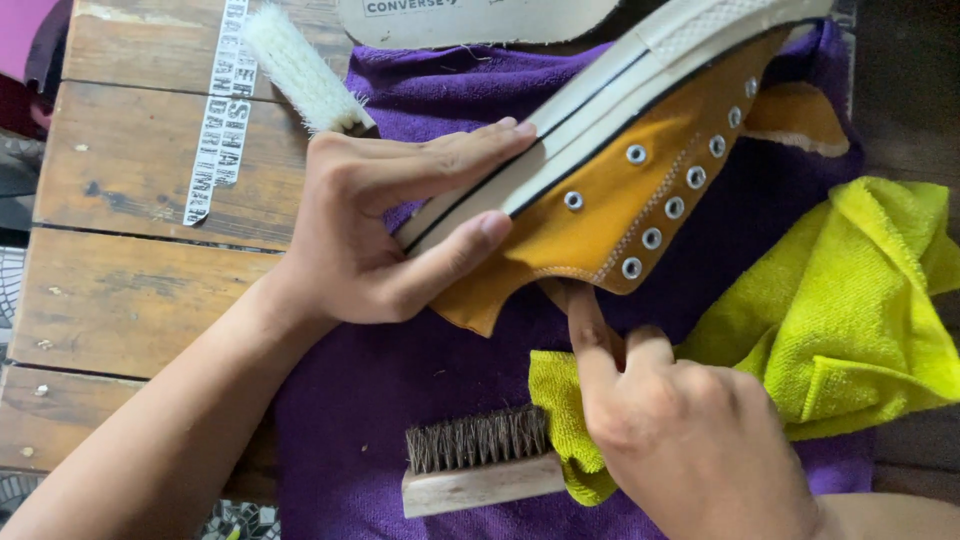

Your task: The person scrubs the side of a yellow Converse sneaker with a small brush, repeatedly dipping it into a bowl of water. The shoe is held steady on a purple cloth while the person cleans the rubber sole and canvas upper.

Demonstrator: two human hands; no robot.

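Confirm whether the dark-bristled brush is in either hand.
No: the dark-bristled brush lies on the purple towel, untouched by either hand.

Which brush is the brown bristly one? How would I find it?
Find the purple towel on the wooden table. At its near edge, beside the right hand, lies a wooden brush with short dark bristles, unlike the fluffy white brush farther away.

A white-bristled brush (300, 68) lies far left on the wooden table (140, 290), beside a printed white strip (218, 115). A pale insole (470, 20) sits at the far edge. Near centre, 1 wooden brush (478, 462) with dark bristles rests on the purple towel (350, 400), possibly touching it only.
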